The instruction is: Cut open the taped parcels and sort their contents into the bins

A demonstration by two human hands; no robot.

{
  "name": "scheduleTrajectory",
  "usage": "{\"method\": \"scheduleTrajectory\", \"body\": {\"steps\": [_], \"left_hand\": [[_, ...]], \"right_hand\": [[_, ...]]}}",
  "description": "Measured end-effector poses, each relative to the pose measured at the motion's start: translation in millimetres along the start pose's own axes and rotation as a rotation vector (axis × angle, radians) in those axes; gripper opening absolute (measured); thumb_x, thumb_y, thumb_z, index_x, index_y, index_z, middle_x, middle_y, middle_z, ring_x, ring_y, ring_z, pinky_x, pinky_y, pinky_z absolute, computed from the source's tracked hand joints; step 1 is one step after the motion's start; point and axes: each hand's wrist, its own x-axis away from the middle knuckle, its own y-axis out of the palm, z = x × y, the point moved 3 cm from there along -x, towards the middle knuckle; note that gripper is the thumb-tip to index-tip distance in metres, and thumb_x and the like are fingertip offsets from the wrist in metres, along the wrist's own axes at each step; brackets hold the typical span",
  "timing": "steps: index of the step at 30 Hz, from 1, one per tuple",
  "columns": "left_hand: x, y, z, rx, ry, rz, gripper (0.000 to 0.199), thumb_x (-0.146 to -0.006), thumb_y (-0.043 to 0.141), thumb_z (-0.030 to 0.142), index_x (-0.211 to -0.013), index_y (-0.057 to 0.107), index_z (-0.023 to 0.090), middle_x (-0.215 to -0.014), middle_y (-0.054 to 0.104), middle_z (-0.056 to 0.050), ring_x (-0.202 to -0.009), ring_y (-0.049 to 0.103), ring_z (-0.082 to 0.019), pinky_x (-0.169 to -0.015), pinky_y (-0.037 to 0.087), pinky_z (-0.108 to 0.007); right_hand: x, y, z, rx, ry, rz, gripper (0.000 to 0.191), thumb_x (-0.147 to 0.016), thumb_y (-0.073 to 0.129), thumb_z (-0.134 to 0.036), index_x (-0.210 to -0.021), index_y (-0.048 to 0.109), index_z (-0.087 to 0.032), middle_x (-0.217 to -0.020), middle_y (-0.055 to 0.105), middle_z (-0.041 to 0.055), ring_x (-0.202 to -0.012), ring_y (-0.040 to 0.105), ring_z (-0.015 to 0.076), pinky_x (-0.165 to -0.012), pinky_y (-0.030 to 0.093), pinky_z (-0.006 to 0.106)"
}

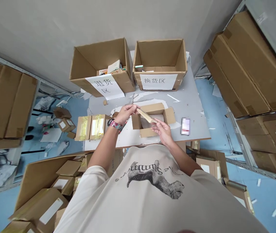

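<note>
My left hand (125,114) and my right hand (162,131) hold a thin, flat tan strip, perhaps card or wood (146,115), by its two ends above an open cardboard box (147,109). The strip tilts down to the right. Pale contents lie inside the box, partly hidden by the strip and my right hand. A patterned watch (115,125) sits on my left wrist.
The box stands on a pale grey table (189,106) with paper scraps, two taped parcels (90,127) and a blurred rectangular item (185,125). Two open cartons with Chinese signs (159,58) stand behind. Stacked cartons fill the shelves (247,64) and the area around me.
</note>
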Motion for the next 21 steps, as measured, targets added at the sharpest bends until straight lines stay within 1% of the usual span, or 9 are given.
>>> {"method": "scheduleTrajectory", "body": {"steps": [2, 4, 7, 9, 12, 14, 18, 19, 21], "left_hand": [[4.2, -3.7, -1.6, 0.009, 0.009, 0.009, 0.066, -0.075, 0.099, 0.082, -0.093, 0.088, 0.019, -0.092, 0.082, -0.009, -0.085, 0.070, -0.021, -0.076, 0.054, -0.031], [7.2, -9.1, -4.3, 0.034, 0.008, 0.020, 0.062, -0.070, 0.105, 0.074, -0.092, 0.085, 0.019, -0.091, 0.082, -0.007, -0.084, 0.069, -0.020, -0.076, 0.055, -0.031], [9.1, -20.2, -10.4, 0.061, -0.027, -0.007, 0.058, -0.069, 0.107, 0.060, -0.105, 0.086, 0.020, -0.083, 0.077, -0.003, -0.075, 0.066, -0.016, -0.072, 0.053, -0.029], [9.5, -27.2, -17.5, 0.061, -0.090, -0.072, 0.055, -0.071, 0.105, 0.057, -0.104, 0.085, 0.019, -0.076, 0.074, -0.002, -0.065, 0.061, -0.014, -0.064, 0.050, -0.027], [10.8, -33.8, -31.8, 0.052, -0.194, -0.185, 0.049, -0.074, 0.101, 0.061, -0.088, 0.081, 0.019, -0.062, 0.067, -0.001, -0.052, 0.052, -0.013, -0.051, 0.040, -0.026], [11.4, -36.1, -40.6, 0.070, -0.222, -0.221, 0.050, -0.075, 0.101, 0.064, -0.087, 0.080, 0.019, -0.056, 0.062, 0.000, -0.048, 0.048, -0.012, -0.047, 0.035, -0.025], [6.4, -36.2, -48.3, 0.111, -0.168, -0.242, 0.058, -0.077, 0.101, 0.071, -0.094, 0.081, 0.019, -0.059, 0.063, 0.000, -0.049, 0.051, -0.012, -0.048, 0.036, -0.025], [3.2, -35.6, -48.2, 0.117, -0.141, -0.238, 0.061, -0.077, 0.100, 0.075, -0.093, 0.081, 0.020, -0.060, 0.064, -0.001, -0.050, 0.052, -0.012, -0.049, 0.038, -0.025], [-4.6, -33.6, -46.7, 0.128, -0.097, -0.225, 0.066, -0.074, 0.099, 0.082, -0.090, 0.080, 0.020, -0.062, 0.066, -0.001, -0.052, 0.054, -0.013, -0.051, 0.041, -0.025]], "right_hand": [[-1.4, 7.9, -3.6, 0.026, -0.053, 0.026, 0.060, -0.087, 0.092, -0.075, -0.126, 0.086, -0.028, -0.117, 0.089, 0.0095, -0.096, 0.082, 0.0244, -0.083, 0.072, 0.040], [-2.6, 16.7, -6.0, 0.054, -0.093, 0.059, 0.061, -0.086, 0.093, -0.071, -0.131, 0.087, -0.030, -0.121, 0.087, 0.0080, -0.098, 0.079, 0.0236, -0.081, 0.071, 0.037], [-4.8, 28.4, -6.5, 0.079, -0.123, 0.103, 0.077, -0.082, 0.097, -0.065, -0.150, 0.081, -0.032, -0.122, 0.087, 0.0053, -0.092, 0.075, 0.0199, -0.076, 0.068, 0.032], [-6.7, 33.6, -5.1, 0.093, -0.130, 0.112, 0.081, -0.081, 0.097, -0.064, -0.153, 0.079, -0.032, -0.118, 0.087, 0.0044, -0.086, 0.074, 0.0181, -0.072, 0.067, 0.030], [-9.1, 37.1, -2.1, 0.140, -0.111, 0.103, 0.076, -0.080, 0.096, -0.064, -0.146, 0.083, -0.029, -0.108, 0.088, 0.0037, -0.078, 0.071, 0.0171, -0.068, 0.064, 0.029], [-8.6, 37.7, -1.6, 0.176, -0.090, 0.112, 0.073, -0.078, 0.097, -0.063, -0.141, 0.084, -0.028, -0.103, 0.089, 0.0035, -0.076, 0.070, 0.0170, -0.067, 0.063, 0.029], [-1.7, 40.5, -8.2, 0.226, -0.120, 0.164, 0.066, -0.076, 0.098, -0.059, -0.132, 0.086, -0.027, -0.118, 0.090, 0.0059, -0.085, 0.076, 0.0190, -0.072, 0.065, 0.030], [0.2, 41.8, -10.4, 0.240, -0.129, 0.170, 0.064, -0.076, 0.099, -0.059, -0.130, 0.086, -0.027, -0.117, 0.091, 0.0058, -0.086, 0.077, 0.0195, -0.073, 0.066, 0.031], [3.4, 44.5, -13.5, 0.271, -0.121, 0.169, 0.064, -0.076, 0.099, -0.062, -0.127, 0.086, -0.026, -0.103, 0.090, 0.0048, -0.080, 0.078, 0.0206, -0.073, 0.067, 0.033]]}}
